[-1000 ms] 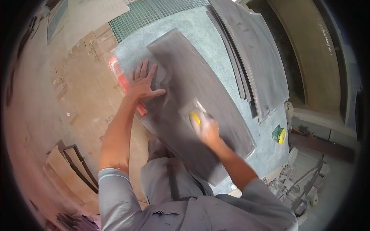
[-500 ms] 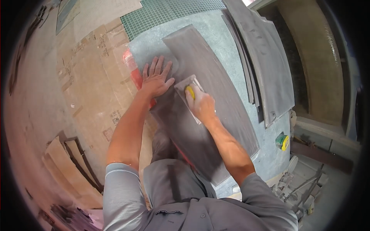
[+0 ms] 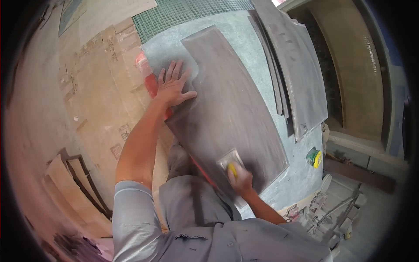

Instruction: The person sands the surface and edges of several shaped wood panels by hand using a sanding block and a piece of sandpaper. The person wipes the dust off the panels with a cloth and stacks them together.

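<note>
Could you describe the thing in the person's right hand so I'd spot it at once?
Find the pale blue-green table, then the large dark gray panel lying on it. Near the panel's lower end in the picture, the right hand holds a small tool with a yellow part. Unlike the green-and-yellow object resting farther right, it is hand-held and has a flat, pale plate.

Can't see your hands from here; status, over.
Left hand spread at edge of grey panel. Right hand gripping yellow-handled block on panel. Other panels apart, right.
</note>
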A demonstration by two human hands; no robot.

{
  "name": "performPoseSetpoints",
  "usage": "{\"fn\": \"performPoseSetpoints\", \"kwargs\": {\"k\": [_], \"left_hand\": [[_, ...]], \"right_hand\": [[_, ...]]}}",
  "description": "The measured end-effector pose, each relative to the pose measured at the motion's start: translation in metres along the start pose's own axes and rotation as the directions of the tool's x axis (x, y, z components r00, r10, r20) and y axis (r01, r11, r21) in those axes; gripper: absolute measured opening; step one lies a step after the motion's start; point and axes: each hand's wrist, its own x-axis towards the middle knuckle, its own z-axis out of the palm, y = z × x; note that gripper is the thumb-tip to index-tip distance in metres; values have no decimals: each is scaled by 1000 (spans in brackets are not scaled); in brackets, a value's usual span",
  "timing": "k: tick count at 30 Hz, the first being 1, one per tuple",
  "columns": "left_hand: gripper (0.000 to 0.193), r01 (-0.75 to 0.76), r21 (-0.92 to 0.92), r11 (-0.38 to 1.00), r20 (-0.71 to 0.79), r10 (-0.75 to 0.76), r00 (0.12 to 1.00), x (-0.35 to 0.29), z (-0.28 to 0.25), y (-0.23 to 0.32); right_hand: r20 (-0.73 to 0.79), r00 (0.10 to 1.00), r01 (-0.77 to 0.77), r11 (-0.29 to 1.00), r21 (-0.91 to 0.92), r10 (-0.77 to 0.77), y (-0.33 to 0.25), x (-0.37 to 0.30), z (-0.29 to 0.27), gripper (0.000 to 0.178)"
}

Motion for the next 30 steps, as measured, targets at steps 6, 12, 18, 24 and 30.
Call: {"fn": "performPoseSetpoints", "kwargs": {"k": [6,12,18,24,30], "left_hand": [[108,-17,-39,999,12,18,1000,3,-2,3],[99,-7,8,1000,31,6,999,12,1,0],[99,2,5,1000,-33,-2,999,12,4,1],[102,24,5,1000,-14,-24,1000,10,-2,0],[102,7,-43,999,-2,-7,1000,7,1,4]], "right_hand": [[-98,977,173,973,-152,-189,-47,64,6,28],[-116,971,204,977,-57,-210,-131,200,6,28],[-186,937,290,955,-53,-295,-122,186,23,33],[-245,891,396,918,8,-383,-134,164,26,33],[-104,951,286,956,-72,-292,-176,200,42,32]]}}
